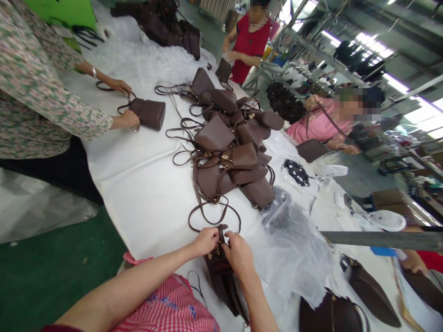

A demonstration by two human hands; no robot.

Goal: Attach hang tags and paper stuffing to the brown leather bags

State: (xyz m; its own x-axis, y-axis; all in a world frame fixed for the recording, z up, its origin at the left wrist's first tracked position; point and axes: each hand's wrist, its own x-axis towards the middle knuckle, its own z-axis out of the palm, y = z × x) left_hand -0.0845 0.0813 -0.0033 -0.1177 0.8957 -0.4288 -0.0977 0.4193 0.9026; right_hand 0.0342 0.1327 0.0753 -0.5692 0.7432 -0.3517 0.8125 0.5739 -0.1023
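A dark brown bag (224, 281) lies at the near edge of the white table, its top turned away from me. My left hand (206, 240) pinches the bag's strap end from the left. On the other side, my right hand (238, 251) has its fingers curled on the same top part, close to the left fingertips. A thin strap loops on the table just beyond both hands. Past it lies a pile of brown bags (214, 133) with their straps tangled.
Clear plastic bags (294, 244) lie right of my hands. A person in a floral sleeve (69, 101) handles a brown bag (148, 113) at the left. Two people hold bags across the table. White fans (387, 220) and a metal bar (380, 240) are at the right.
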